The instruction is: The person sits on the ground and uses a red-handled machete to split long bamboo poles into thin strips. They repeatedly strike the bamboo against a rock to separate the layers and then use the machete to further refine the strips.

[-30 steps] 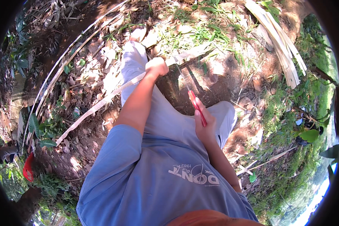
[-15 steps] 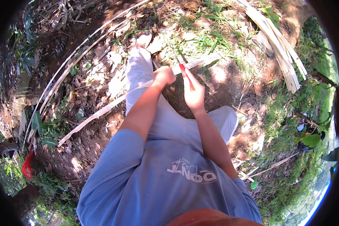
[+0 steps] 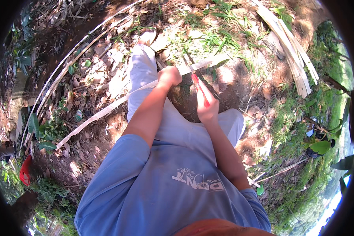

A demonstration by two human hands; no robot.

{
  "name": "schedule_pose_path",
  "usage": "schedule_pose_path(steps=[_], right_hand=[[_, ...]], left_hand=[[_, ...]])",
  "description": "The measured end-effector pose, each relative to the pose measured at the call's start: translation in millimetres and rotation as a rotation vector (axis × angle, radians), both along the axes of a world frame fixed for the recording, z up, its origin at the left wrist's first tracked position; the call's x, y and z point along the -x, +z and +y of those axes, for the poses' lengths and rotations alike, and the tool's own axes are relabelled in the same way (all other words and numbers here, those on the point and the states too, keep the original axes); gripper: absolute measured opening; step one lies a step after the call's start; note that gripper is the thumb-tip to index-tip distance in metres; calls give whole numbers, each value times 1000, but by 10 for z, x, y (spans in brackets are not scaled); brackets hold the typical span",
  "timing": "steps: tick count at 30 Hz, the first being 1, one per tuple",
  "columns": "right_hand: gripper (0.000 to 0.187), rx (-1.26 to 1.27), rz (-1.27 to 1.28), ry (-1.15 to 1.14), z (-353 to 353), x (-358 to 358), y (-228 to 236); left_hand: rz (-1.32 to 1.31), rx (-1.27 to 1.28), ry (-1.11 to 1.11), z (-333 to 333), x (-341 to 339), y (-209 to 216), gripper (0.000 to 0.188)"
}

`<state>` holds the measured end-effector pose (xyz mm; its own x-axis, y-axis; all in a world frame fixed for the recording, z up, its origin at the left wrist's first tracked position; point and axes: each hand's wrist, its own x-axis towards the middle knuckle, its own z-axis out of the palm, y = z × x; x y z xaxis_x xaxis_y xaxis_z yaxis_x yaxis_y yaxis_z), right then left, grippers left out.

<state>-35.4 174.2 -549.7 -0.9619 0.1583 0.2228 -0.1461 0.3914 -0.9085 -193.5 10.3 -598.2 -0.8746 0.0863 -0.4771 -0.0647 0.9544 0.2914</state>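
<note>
Left hand (image 3: 170,76) clenched around a long pale bamboo strip (image 3: 106,110), gripping it above the left knee. Strip's long axis runs from lower left on the ground up to the right, past the fist to a free end near the grass. Right hand (image 3: 207,106) closed on a red-handled knife (image 3: 200,89), blade end just beside the strip, right of the fist. Nearby: bundle of split strips (image 3: 291,51), dry leaves (image 3: 94,74), long thin canes (image 3: 67,63). Nothing between blade and strip.
</note>
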Motion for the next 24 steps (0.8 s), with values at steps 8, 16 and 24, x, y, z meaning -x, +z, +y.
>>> schedule_pose_path(steps=[8, 16, 24], right_hand=[[36, 110, 69, -32, -138, 58, -274], [40, -37, -286, 8, 397, -1421, 822], [36, 218, 150, 1, -288, 580, -429]], left_hand=[[83, -35, -36, -198, 294, -178, 43], [-16, -63, -80, -283, 210, -348, 41], [-155, -15, -164, -141, 272, -338, 42]])
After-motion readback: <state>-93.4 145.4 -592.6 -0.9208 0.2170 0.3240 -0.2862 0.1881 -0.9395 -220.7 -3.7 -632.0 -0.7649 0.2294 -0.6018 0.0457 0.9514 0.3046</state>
